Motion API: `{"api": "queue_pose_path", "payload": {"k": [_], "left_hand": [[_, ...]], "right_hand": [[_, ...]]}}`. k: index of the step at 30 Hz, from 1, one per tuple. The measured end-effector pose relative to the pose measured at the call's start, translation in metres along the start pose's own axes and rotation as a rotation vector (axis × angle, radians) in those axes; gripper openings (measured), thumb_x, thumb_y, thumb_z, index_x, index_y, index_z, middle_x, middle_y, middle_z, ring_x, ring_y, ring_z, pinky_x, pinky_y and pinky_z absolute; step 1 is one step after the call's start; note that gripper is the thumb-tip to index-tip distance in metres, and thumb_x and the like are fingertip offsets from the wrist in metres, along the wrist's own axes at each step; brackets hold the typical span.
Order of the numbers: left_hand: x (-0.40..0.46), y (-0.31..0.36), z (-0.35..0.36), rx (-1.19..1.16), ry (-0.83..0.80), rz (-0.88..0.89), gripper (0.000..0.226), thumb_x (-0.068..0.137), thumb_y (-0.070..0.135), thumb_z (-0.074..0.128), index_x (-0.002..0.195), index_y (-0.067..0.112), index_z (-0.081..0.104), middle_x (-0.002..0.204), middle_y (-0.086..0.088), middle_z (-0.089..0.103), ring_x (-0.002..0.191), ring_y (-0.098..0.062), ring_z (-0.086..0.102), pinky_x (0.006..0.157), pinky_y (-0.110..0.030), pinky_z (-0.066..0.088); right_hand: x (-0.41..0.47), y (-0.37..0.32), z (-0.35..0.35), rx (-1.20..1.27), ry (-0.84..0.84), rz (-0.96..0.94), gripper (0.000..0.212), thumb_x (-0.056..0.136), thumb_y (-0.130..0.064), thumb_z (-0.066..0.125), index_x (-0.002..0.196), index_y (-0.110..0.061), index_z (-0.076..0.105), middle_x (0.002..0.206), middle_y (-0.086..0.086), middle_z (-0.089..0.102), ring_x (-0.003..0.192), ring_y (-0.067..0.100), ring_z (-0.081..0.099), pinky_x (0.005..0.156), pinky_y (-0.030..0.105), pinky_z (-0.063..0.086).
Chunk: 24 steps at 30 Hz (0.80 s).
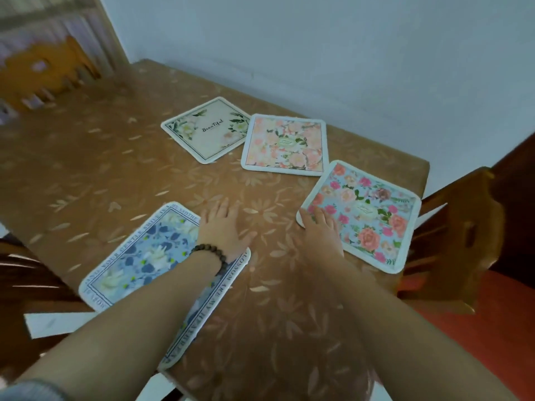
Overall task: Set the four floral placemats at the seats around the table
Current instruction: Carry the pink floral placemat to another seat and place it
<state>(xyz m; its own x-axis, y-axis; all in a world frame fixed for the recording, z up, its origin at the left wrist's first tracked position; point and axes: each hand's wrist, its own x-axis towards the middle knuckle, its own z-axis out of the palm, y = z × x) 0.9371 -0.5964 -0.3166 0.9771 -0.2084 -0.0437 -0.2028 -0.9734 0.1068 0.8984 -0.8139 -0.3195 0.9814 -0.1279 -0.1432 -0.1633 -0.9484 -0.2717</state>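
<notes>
While both forearms reach over the near edge of the brown leaf-patterned table (115, 157): left hand (221, 227), beaded bracelet (210, 254) at the wrist, laid flat with fingers straight and slightly spread, palm down on the tablecloth at the right-hand corner of the blue placemat (139, 261), forearm crossing that mat. Right hand (320, 233) likewise flat and open, fingers extended, fingertips resting on the near left corner of the rose-print placemat (364, 215), gripping nothing. Blue placemat at the table's near left edge, one corner hanging past it; rose-print placemat at the table's right edge, beside a wooden chair (451, 241) with a red seat. Peach floral placemat (286, 144) toward the table's far side, near the wall, apparently touching the cream placemat (207, 128) lettered in script just to its left. A second wooden chair (43, 70), blurred, beyond the table's far left end.
</notes>
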Motion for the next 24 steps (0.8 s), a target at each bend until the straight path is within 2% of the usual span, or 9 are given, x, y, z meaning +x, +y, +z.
{"api": "queue_pose_path", "payload": {"k": [3,5,9,13,17,20,22,24], "left_hand": [[0.031,0.001,0.003,0.004,0.002,0.01,0.085,0.082,0.07,0.034,0.149,0.026,0.004,0.157,-0.002,0.008,0.144,-0.02,0.004,0.116,-0.043,0.004],[0.06,-0.002,0.004,0.008,0.006,0.01,0.085,0.082,0.07,0.035,0.149,0.026,0.007,0.157,-0.003,0.009,0.144,-0.02,0.004,0.116,-0.043,0.004],[0.131,-0.011,0.016,-0.031,-0.023,-0.02,0.086,0.081,0.068,0.041,0.149,0.025,0.01,0.157,-0.007,0.008,0.144,-0.022,0.004,0.116,-0.044,0.007],[0.194,-0.018,0.042,-0.014,-0.072,-0.049,0.092,0.079,0.072,0.041,0.149,0.023,0.008,0.157,-0.01,0.006,0.144,-0.026,0.003,0.114,-0.045,0.007],[0.248,-0.017,0.064,-0.069,-0.101,-0.079,0.094,0.077,0.074,0.043,0.148,0.025,0.007,0.156,-0.013,0.01,0.143,-0.029,0.006,0.114,-0.046,0.01],[0.279,-0.012,0.08,-0.104,-0.081,-0.09,0.091,0.076,0.072,0.047,0.146,0.027,0.012,0.155,-0.015,0.015,0.142,-0.031,0.008,0.114,-0.048,0.014],[0.296,-0.01,0.088,-0.095,-0.081,-0.127,0.096,0.072,0.078,0.043,0.147,0.026,0.012,0.154,-0.016,0.015,0.142,-0.033,0.009,0.113,-0.049,0.014],[0.311,-0.007,0.094,-0.086,-0.085,-0.163,0.104,0.068,0.084,0.038,0.148,0.025,0.01,0.154,-0.018,0.015,0.142,-0.034,0.01,0.113,-0.05,0.012]], "right_hand": [[0.034,0.006,-0.002,0.014,0.008,0.0,0.059,0.095,-0.045,0.039,0.148,-0.023,0.025,0.159,0.01,0.013,0.145,0.028,0.007,0.118,0.046,0.009],[0.062,0.012,-0.002,0.026,0.001,0.021,0.063,0.094,-0.05,0.041,0.148,-0.023,0.023,0.159,0.008,0.01,0.145,0.027,0.005,0.118,0.045,0.01],[0.131,0.02,0.005,0.038,-0.023,0.053,0.067,0.094,-0.047,0.043,0.151,-0.025,0.015,0.159,0.009,0.007,0.146,0.028,0.004,0.119,0.044,0.01],[0.202,0.026,0.015,0.009,-0.05,0.07,0.069,0.091,-0.049,0.047,0.149,-0.027,0.017,0.159,0.01,0.007,0.145,0.03,0.004,0.116,0.047,0.014],[0.261,0.039,0.02,-0.027,-0.039,0.116,0.081,0.084,-0.059,0.054,0.149,-0.029,0.015,0.158,0.013,0.007,0.145,0.034,0.004,0.115,0.048,0.017],[0.297,0.053,0.023,-0.026,-0.021,0.125,0.077,0.081,-0.061,0.054,0.145,-0.034,0.02,0.157,0.014,0.007,0.144,0.036,0.004,0.114,0.051,0.016],[0.315,0.062,0.025,-0.021,-0.029,0.16,0.076,0.079,-0.067,0.052,0.141,-0.033,0.026,0.154,0.02,0.011,0.142,0.04,0.008,0.114,0.053,0.018],[0.327,0.069,0.028,-0.003,-0.052,0.23,0.086,0.073,-0.074,0.052,0.141,-0.028,0.027,0.151,0.025,0.017,0.139,0.043,0.014,0.112,0.054,0.02]]}}
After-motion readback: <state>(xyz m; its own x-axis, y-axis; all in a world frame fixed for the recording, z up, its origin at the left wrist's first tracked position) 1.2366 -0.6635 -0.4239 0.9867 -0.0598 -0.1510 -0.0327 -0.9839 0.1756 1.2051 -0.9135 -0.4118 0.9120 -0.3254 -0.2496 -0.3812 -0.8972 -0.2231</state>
